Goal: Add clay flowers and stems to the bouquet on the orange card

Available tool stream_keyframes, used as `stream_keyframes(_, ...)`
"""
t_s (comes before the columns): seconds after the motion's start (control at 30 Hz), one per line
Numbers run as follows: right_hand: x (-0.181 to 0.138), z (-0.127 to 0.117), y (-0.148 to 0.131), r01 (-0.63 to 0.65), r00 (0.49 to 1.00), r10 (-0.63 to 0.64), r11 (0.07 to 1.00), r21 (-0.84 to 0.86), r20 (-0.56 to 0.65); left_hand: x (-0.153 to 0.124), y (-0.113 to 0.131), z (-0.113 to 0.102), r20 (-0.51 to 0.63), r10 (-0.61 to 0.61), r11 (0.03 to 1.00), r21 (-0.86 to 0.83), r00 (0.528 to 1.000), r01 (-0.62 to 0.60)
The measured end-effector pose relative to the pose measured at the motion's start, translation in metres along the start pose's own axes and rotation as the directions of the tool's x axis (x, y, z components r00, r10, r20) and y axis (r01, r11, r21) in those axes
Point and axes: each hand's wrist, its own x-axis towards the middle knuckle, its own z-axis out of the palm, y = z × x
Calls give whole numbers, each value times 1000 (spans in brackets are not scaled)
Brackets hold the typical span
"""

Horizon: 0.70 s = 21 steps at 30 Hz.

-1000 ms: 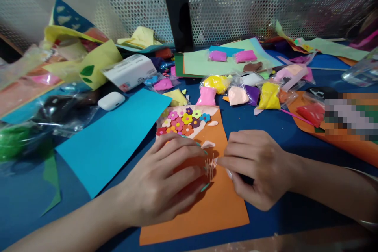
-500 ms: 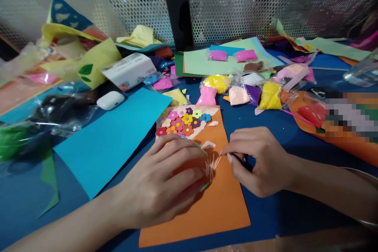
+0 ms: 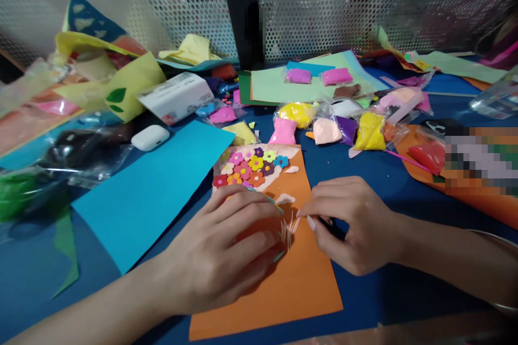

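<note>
An orange sheet of paper (image 3: 299,291) lies on the blue tabletop. Near its top is a cluster of coloured clay flowers (image 3: 256,163) on a pale pink clay patch (image 3: 275,175). My left hand (image 3: 230,242) rests over the sheet's left half, fingers spread and slightly bent. Beside its fingertips, several thin pale clay strands (image 3: 288,230) fan out on the paper. My right hand (image 3: 348,223) is at the right edge, thumb and index finger drawn together at the upper end of the rightmost strand. A small pale clay piece (image 3: 285,199) lies above the strands.
A blue sheet (image 3: 157,199) lies to the left, near a white earbud case (image 3: 150,137). Bagged clay, such as a yellow packet (image 3: 370,130), lines the back. A dark phone (image 3: 245,29) leans against the perforated panel (image 3: 182,5). Plastic bags (image 3: 76,151) crowd the left.
My right hand has shifted slightly left and down, its fingertips now closer to the strands. My left hand has stayed where it was.
</note>
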Motion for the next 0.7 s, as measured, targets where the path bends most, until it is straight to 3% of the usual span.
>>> stream_keyframes(0.17, -1, -1, 1, -23, 1000, 22, 993, -119, -11, 0, 0, 1, 0, 1, 1000, -1, 1000, -1)
stream_keyframes(0.7, 0, 0, 0, 33, 999, -33, 999, -7, 35, 1, 1, 0, 2, -3, 1000, 8, 1000, 3)
